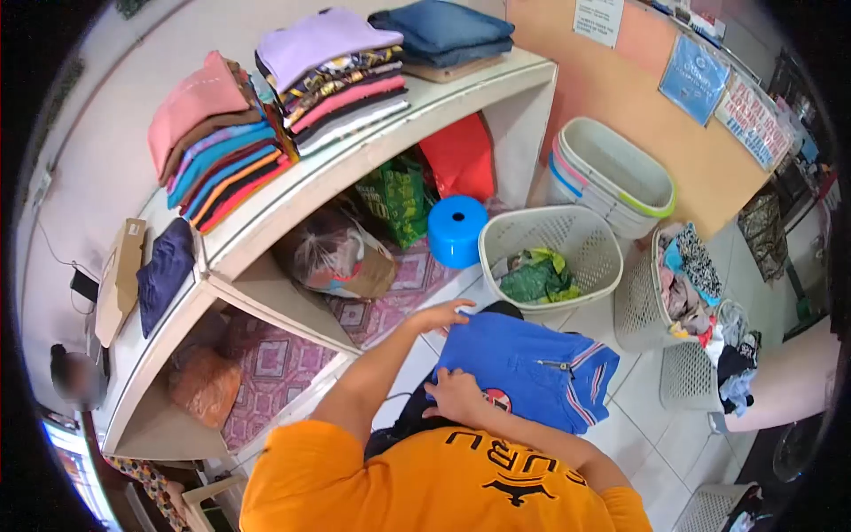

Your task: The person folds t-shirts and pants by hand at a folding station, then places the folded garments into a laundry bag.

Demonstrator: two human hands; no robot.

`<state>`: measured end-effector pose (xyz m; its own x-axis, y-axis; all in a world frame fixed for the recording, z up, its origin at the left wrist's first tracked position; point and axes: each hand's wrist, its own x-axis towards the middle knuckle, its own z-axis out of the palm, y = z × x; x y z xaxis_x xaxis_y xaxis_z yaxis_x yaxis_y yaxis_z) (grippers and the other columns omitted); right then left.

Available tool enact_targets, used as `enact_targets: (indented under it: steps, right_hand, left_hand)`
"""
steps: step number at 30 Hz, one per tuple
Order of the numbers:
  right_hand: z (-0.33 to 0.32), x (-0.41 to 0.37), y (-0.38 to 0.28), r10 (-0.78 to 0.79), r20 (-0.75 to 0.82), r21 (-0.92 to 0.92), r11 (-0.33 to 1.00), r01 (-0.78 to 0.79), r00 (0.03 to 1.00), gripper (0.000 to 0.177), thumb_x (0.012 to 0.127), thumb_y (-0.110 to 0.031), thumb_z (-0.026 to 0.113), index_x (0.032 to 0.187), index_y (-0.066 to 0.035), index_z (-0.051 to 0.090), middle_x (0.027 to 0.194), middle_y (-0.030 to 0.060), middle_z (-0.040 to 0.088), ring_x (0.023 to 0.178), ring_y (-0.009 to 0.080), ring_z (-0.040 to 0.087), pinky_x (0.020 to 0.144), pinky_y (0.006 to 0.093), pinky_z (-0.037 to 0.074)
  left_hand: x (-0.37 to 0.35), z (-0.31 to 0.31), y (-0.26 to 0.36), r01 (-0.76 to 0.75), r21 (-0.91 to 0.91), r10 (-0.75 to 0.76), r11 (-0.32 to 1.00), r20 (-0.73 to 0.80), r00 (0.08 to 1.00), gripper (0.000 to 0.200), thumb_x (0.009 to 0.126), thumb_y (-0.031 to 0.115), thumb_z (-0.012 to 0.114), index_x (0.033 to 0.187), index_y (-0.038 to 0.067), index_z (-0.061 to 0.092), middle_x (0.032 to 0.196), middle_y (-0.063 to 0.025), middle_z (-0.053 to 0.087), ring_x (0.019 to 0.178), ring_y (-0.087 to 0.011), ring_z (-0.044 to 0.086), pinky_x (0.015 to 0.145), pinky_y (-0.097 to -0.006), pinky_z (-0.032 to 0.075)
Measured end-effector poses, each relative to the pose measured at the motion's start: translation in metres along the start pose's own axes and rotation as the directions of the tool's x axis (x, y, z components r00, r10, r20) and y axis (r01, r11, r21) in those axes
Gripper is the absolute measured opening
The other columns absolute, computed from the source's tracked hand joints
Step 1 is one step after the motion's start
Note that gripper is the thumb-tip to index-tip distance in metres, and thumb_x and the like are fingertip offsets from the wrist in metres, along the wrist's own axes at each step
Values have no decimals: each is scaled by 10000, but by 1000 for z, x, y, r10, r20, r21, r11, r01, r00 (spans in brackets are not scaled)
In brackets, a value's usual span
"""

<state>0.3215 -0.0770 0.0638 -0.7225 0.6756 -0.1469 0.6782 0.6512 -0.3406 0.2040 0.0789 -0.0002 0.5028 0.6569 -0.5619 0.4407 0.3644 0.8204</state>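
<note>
The royal-blue cloth garment with red-and-white striped trim [523, 359] lies over the dark-clothed lap [413, 422], left hand [442, 315] at its edge, right hand [457, 396] on top, whether clamped I cannot tell; uneven support could make it slip.

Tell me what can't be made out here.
Head view:
Round patch on the blue shirt: partly covered by the right arm.
Palm of the right hand: turned down onto the shirt.
Wording on the white notice: too small.
Contents of the orange bag: hidden by the bag.
Bottom-right basket: cut off by the bottom edge.
</note>
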Motion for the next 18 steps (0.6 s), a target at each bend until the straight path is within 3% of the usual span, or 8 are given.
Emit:
enact_targets:
  steps: [4, 7, 10, 11, 12, 13, 14, 18]
  right_hand:
    - [-19, 8, -3, 42, 47, 46, 998, -44, 998, 422, 682, -469, 618, 883, -98, 606, 805, 152, 534, 700, 317, 577, 566, 404, 461]
    - [-63, -22, -3, 151, -163, 218, 969, -114, 975, 251, 696, -292, 627, 776, -62, 568, 742, 142, 551, 676, 307, 572, 575, 399, 464]
    - [-123, -76, 30, 169, -409, 411, 911, 16, 897, 127, 595, -3, 562, 696, -43, 495, 677, 89, 513, 653, 284, 526, 573, 351, 424]
    - [-151, -100, 34, 263, -414, 479, 877, -37, 871, 131, 603, 6, 566, 693, -34, 478, 667, 88, 503, 661, 260, 522, 594, 324, 423]
    - [-185, -123, 27, 356, -412, 482, 866, -131, 839, 172, 600, 21, 593, 705, -37, 470, 697, 87, 504, 663, 238, 514, 603, 307, 417]
    - [-212, -142, 20, 370, -480, 403, 898, -175, 796, 200, 598, 28, 608, 732, -40, 475, 727, 82, 511, 684, 225, 519, 620, 297, 421]
    - [-234, -159, 15, 373, -545, 323, 920, -223, 751, 230, 597, 36, 623, 759, -44, 481, 756, 76, 518, 704, 212, 524, 636, 288, 424]
    - [-319, -195, 14, 416, -792, 381, 909, -171, 447, 396, 560, 127, 584, 923, -19, 520, 940, 47, 526, 891, 153, 517, 794, 288, 418]
  left_hand:
    - [-13, -21, -9, -149, -119, 159, 982, 83, 984, 365, 810, 144, 524, 1171, 141, 480, 908, -22, 558, 762, -92, 520, 596, -243, 439]
    - [-35, -30, 4, -125, -593, 317, 795, 232, 919, 352, 799, 115, 515, 1141, 38, 491, 980, -58, 572, 868, -128, 556, 733, -276, 459]
    - [-80, -25, 75, -300, -516, 471, 803, 239, 849, 316, 772, 89, 554, 1082, 39, 518, 977, -52, 573, 874, -141, 560, 756, -283, 457]
    - [-98, -22, 111, -356, -221, 400, 908, 211, 892, 252, 741, 97, 609, 983, 45, 567, 967, -70, 571, 863, -191, 568, 757, -313, 451]
    - [-116, -13, 141, -362, -224, 408, 905, 217, 887, 252, 741, 97, 609, 983, 45, 567, 967, -70, 571, 863, -191, 568, 757, -313, 451]
    - [-134, -3, 169, -577, 231, 556, 784, 152, 817, 230, 732, 109, 622, 949, 44, 583, 937, -78, 570, 834, -216, 567, 742, -320, 445]
    - [-153, 3, 194, -609, 638, 693, 471, 160, 703, 209, 723, 121, 635, 914, 43, 599, 908, -87, 570, 806, -242, 567, 728, -328, 439]
    - [-219, -7, 284, -772, 636, 991, 10, 97, 93, 164, 696, 118, 675, 817, 33, 604, 740, -50, 566, 666, -198, 534, 668, -287, 430]
